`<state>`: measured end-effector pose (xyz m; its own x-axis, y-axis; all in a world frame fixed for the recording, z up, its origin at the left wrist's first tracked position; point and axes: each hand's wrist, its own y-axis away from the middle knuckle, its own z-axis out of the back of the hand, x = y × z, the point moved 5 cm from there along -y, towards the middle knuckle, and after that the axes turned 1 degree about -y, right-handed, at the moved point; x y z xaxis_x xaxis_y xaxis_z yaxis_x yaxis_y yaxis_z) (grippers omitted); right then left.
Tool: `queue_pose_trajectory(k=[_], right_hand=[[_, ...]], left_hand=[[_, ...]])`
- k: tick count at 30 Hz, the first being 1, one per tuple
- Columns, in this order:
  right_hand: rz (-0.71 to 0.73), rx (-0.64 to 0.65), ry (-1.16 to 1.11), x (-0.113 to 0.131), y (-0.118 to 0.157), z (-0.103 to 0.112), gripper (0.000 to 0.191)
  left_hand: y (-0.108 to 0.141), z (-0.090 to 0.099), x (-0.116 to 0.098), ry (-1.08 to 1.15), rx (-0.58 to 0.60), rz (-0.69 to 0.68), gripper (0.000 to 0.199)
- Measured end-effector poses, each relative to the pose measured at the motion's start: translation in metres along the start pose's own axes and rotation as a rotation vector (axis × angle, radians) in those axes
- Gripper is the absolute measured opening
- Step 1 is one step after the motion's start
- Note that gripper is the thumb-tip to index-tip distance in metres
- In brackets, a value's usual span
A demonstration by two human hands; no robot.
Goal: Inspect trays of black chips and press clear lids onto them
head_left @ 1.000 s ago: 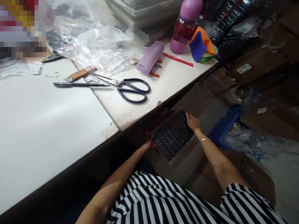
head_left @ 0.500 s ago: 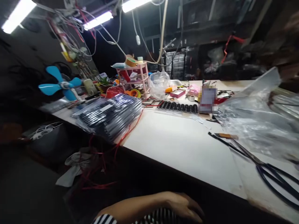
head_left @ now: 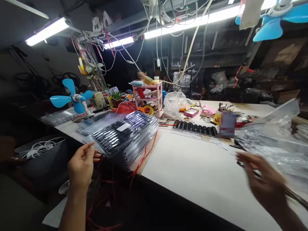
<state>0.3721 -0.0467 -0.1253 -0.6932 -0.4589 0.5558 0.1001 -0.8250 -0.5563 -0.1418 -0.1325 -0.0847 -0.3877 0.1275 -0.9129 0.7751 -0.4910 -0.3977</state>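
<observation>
My left hand [head_left: 81,165] pinches the near left corner of the top clear plastic tray [head_left: 103,149] between thumb and fingers. That tray lies on a tall stack of plastic trays [head_left: 141,141] with a white label on top. My right hand [head_left: 264,183], blurred, is low over the right side of the table. Its fingertips close on the craft knife, whose thin tip [head_left: 232,154] shows beyond them while its handle is hidden. Beneath this hand lie the large dark-handled scissors [head_left: 297,197], mostly covered.
A black keyboard-like strip of pieces [head_left: 194,128] lies behind the white tabletop [head_left: 187,163]. Crumpled clear plastic [head_left: 276,141] covers the right. A blue fan [head_left: 77,99] and a pink rack [head_left: 148,96] stand at the back left. Red string [head_left: 144,157] hangs off the edge.
The view has tilted upward. My left hand has come up to the tray stack and taken hold of a corner. My right hand has reached over the knife and scissors.
</observation>
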Motion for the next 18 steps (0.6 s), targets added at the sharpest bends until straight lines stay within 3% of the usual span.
queue_pose_trajectory(k=[1, 2, 4, 6, 10, 14, 18], right_hand=[[0.138, -0.071, -0.058, 0.020, -0.017, -0.013, 0.023], [0.260, -0.008, -0.091, 0.040, -0.036, -0.036, 0.023], [0.371, 0.206, -0.055, 0.074, -0.079, -0.095, 0.027], [0.356, 0.337, -0.015, 0.099, -0.124, -0.151, 0.029], [0.313, 0.361, -0.068, 0.134, -0.194, -0.233, 0.040], [0.219, 0.381, -0.130, 0.147, -0.222, -0.276, 0.033], [0.065, 0.349, -0.164, 0.137, -0.222, -0.283, 0.029]], left_hand=[[-0.013, 0.005, 0.013, 0.013, -0.021, 0.072, 0.032], [-0.022, 0.008, 0.023, 0.027, -0.018, 0.142, 0.039], [-0.034, 0.006, 0.038, 0.071, 0.023, 0.255, 0.054], [-0.037, -0.002, 0.044, 0.131, 0.082, 0.308, 0.066], [-0.030, -0.023, 0.052, 0.302, 0.116, 0.386, 0.084], [-0.030, -0.032, 0.061, 0.446, 0.093, 0.441, 0.078], [-0.032, -0.014, 0.063, 0.501, 0.124, 0.480, 0.062]])
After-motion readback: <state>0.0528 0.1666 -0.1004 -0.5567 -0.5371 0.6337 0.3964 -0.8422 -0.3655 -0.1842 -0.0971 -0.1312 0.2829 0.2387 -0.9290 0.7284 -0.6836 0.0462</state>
